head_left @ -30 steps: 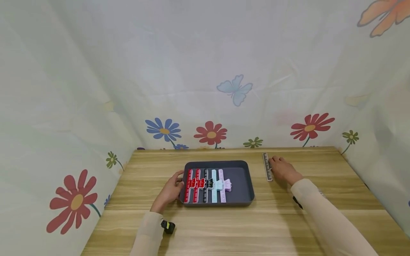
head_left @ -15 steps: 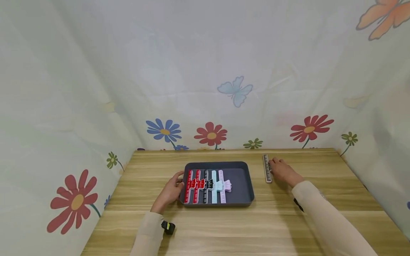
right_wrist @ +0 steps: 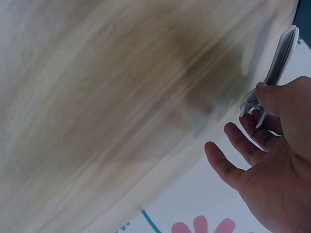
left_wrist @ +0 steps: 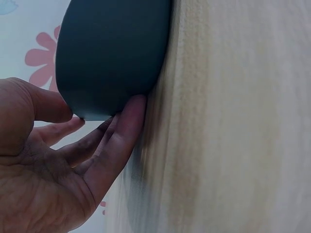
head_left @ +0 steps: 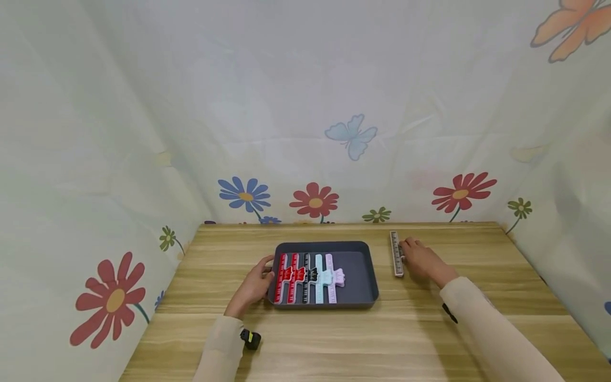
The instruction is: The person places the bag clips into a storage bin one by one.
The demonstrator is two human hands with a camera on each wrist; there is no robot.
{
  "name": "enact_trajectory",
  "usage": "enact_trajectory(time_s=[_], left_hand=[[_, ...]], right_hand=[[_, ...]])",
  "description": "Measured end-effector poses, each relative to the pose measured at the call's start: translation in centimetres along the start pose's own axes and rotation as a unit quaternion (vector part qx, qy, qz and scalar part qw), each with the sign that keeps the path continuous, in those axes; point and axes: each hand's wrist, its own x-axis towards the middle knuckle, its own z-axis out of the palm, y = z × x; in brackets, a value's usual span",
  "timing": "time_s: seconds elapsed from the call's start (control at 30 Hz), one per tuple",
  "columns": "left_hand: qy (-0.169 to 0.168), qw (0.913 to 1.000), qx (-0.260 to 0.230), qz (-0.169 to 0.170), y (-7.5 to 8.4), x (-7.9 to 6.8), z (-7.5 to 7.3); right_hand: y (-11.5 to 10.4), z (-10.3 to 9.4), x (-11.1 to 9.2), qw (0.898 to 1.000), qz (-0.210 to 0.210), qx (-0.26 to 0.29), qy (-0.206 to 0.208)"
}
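Observation:
A dark grey rectangular tray (head_left: 358,273) sits on the table, with a row of piano-key music clips inside: red clips (head_left: 293,278), a black clip (head_left: 306,278), a light blue clip (head_left: 320,281) and a lilac clip (head_left: 331,281). My left hand (head_left: 255,281) holds the tray's left side, thumb at the rim and fingers against the outer wall (left_wrist: 112,58). Right of the tray, my right hand (head_left: 422,260) pinches the lever of a white clip with black key marks (head_left: 396,254) between thumb and fingers. In the right wrist view this clip (right_wrist: 283,56) stands out past the thumb, its other fingers spread loosely.
The wooden table (head_left: 315,339) runs back to a white curtain (head_left: 286,106) printed with flowers and butterflies. More curtain hangs along both sides. A small black device (head_left: 250,338) is strapped at the left wrist.
The right hand has shifted the white clip slightly left and toward the person, and it has turned a little more upright in view. The left hand and tray stay put.

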Motion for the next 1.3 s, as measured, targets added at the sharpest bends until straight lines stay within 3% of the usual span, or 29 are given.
enact_trajectory(time_s=[0.77, 1.3], left_hand=[[0.000, 1.0000, -0.008, 0.003, -0.3, 0.0, 0.1], [0.001, 0.9999, -0.004, 0.010, -0.2, 0.1, 0.0]], right_hand=[[-2.3, -1.1, -2.0, 0.997, -0.042, -0.006, 0.063], [-4.6, -3.2, -2.1, 0.991, -0.086, -0.014, 0.100]])
